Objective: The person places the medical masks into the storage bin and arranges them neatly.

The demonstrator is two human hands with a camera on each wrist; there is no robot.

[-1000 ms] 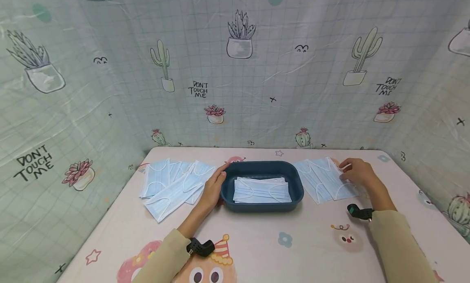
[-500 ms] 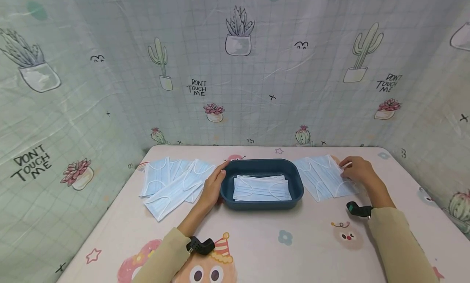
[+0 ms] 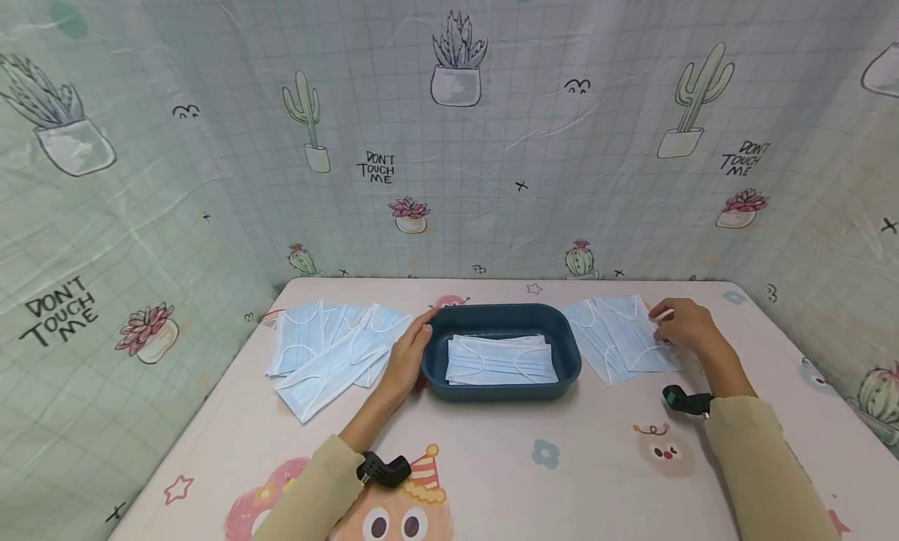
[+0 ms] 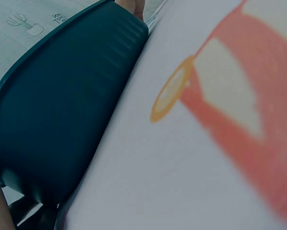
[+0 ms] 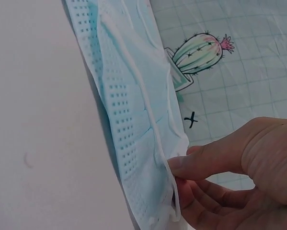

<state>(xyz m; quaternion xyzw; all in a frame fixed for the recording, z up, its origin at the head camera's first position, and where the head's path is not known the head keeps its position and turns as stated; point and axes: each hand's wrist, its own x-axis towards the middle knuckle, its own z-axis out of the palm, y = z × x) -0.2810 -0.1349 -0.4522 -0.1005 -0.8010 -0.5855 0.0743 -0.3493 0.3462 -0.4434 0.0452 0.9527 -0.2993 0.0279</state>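
A dark blue rectangular bin [image 3: 502, 393] stands mid-table in the head view, with a stack of light blue face masks [image 3: 501, 363] inside. My left hand [image 3: 406, 357] holds the bin's left end, thumb at the rim; in the left wrist view dark fingers show by the bin's lower corner. To the right of the bin, several overlapping masks [image 3: 597, 334] lie on the table. My right hand [image 3: 687, 325] pinches the right edge of the top face mask [image 3: 635, 334] between thumb and forefinger; the right wrist view shows the pinch beside its white ear loop [image 5: 145, 100].
Left of the bin, several more masks [image 3: 337, 354] lie overlapped, close to my left hand. The table [image 3: 548, 494] has a printed pale cover. A cactus-patterned curtain [image 3: 520, 135] closes off the back and both sides.
The top right-hand mask has turned slightly in my right hand's pinch, its near edge drawing back from the front. My left hand and the bin stay put; the head view has tilted a little.
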